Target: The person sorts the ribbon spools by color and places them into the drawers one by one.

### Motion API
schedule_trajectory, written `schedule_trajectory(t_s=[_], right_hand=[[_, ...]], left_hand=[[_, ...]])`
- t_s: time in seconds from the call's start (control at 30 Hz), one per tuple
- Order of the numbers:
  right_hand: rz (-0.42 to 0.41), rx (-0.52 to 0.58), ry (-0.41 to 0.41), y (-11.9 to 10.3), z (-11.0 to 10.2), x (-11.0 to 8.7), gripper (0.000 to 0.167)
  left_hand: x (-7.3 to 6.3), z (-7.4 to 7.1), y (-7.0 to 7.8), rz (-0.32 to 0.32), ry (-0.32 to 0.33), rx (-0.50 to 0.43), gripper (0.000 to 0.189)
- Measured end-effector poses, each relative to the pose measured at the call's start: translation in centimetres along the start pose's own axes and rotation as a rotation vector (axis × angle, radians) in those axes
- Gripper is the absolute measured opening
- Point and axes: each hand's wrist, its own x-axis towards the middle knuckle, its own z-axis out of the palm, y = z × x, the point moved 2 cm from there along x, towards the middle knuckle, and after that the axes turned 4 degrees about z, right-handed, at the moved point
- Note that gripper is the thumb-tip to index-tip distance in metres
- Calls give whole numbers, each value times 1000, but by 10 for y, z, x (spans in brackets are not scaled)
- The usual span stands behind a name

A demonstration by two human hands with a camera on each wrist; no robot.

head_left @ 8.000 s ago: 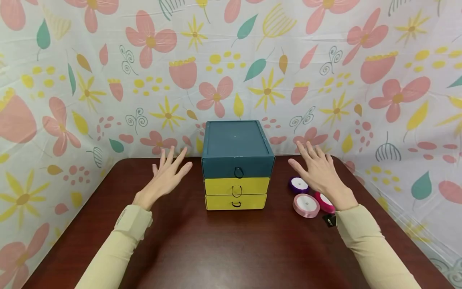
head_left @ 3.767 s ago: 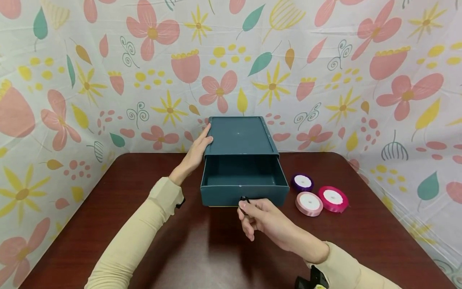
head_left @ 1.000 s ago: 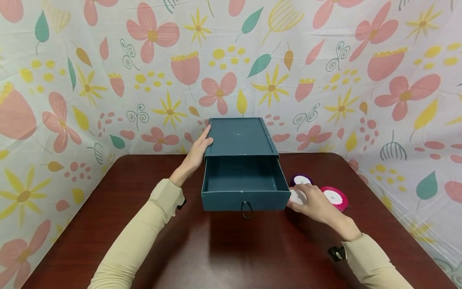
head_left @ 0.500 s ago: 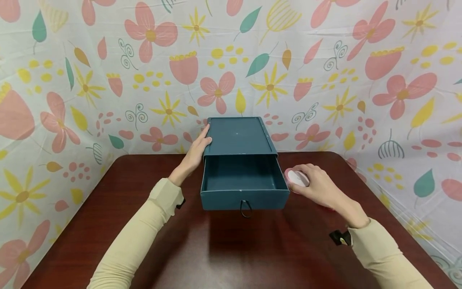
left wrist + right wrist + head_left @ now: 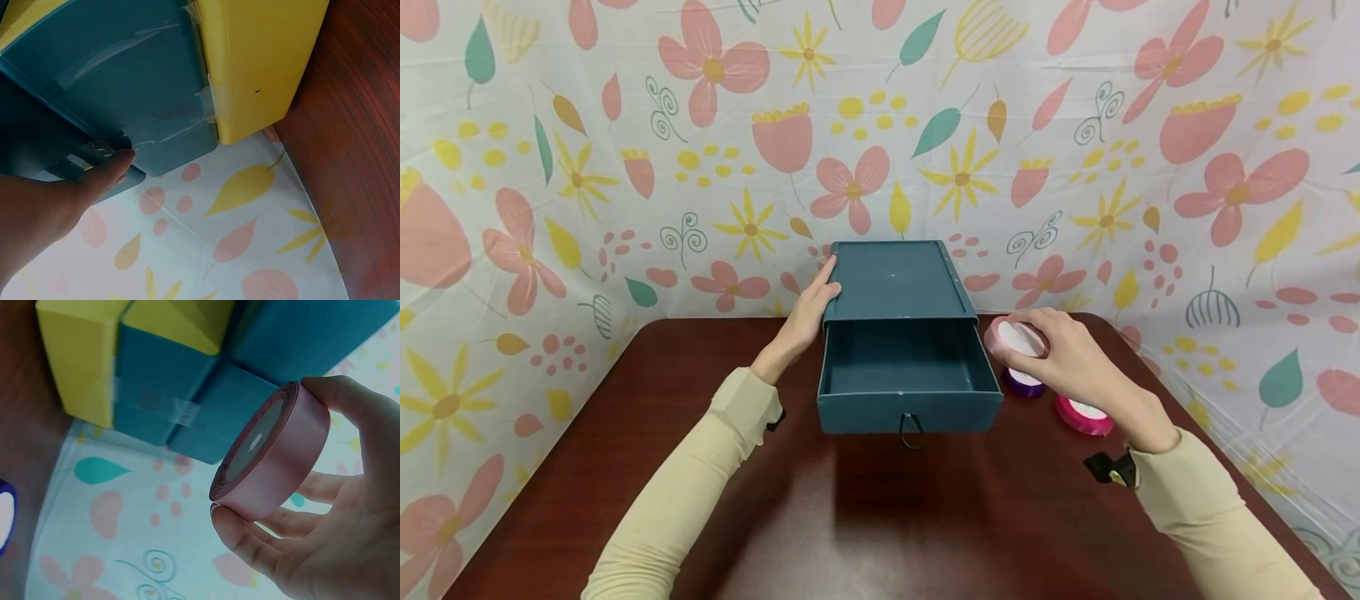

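My right hand [image 5: 1075, 354] pinches a pink ribbon roll [image 5: 1018, 338] between thumb and fingers, holding it raised off the table just right of the drawer box. In the right wrist view the roll [image 5: 281, 462] is tilted, its satin edge facing the fingers. My left hand [image 5: 805, 321] rests along the left side of the teal top unit [image 5: 898, 279], fingers extended. The left wrist view shows a digit [image 5: 112, 169] touching that teal side. The top drawer [image 5: 910, 414] is pulled out, with nothing visible inside, and a black loop handle hangs on its front.
A purple ribbon roll [image 5: 1024, 385] and a magenta ribbon roll [image 5: 1084, 417] lie on the dark wooden table [image 5: 760, 517] at right. Yellow lower drawer units [image 5: 262, 62] sit beneath the teal ones, taped together. A flowered cloth [image 5: 850, 125] hangs behind.
The top drawer was pulled out by the right hand, which then released the handle and picked up the pink ribbon roll, lifting it up and back. The left hand moved onto the box's side.
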Motion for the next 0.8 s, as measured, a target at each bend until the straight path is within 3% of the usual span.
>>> schedule_trajectory(t_s=[0.2,0.43,0.7,0.8], right_hand=[[-5,10,40,-12,-12,5,44],[-27,52,47,-34,-22,11,44],[-113,96,-23,-66,-19,15,45],[-130,118,-68,-75,-15,17,46]], left_hand=[[-1,-1,6,-22,-17,-10,58],[-13,-1,37,-16,-31,3,57],[-14,0,36,-22,-25,-8,57],[-8,0,21,-13,-12,-6,57]])
